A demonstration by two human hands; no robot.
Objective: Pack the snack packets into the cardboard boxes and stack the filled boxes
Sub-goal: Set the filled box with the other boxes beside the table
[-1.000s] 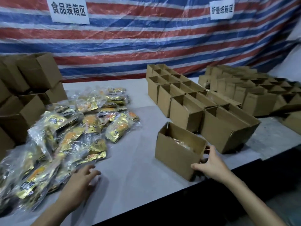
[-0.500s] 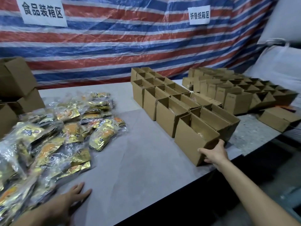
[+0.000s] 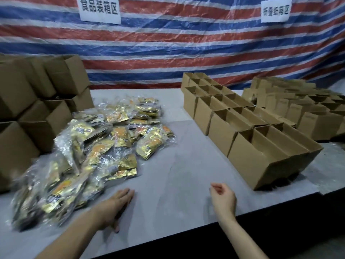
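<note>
A heap of gold and clear snack packets [image 3: 97, 146] lies on the left half of the grey table [image 3: 177, 165]. My left hand [image 3: 115, 206] rests flat on the table beside the heap's near edge, fingers straight. My right hand [image 3: 223, 199] hovers over the table near its front edge, fingers loosely curled and holding nothing. The nearest open cardboard box [image 3: 261, 161] stands to the right of that hand, at the front of a row of open boxes [image 3: 220, 113].
Stacked brown boxes [image 3: 33, 113] fill the far left. More open boxes [image 3: 302, 105] crowd the back right. A striped tarpaulin [image 3: 177, 43] with two white signs hangs behind. The table's front edge drops to dark floor.
My right hand has let go of the nearest box, now set at the front of the row, and drawn back left. The view has swung left. My left hand has stayed flat on the table.
</note>
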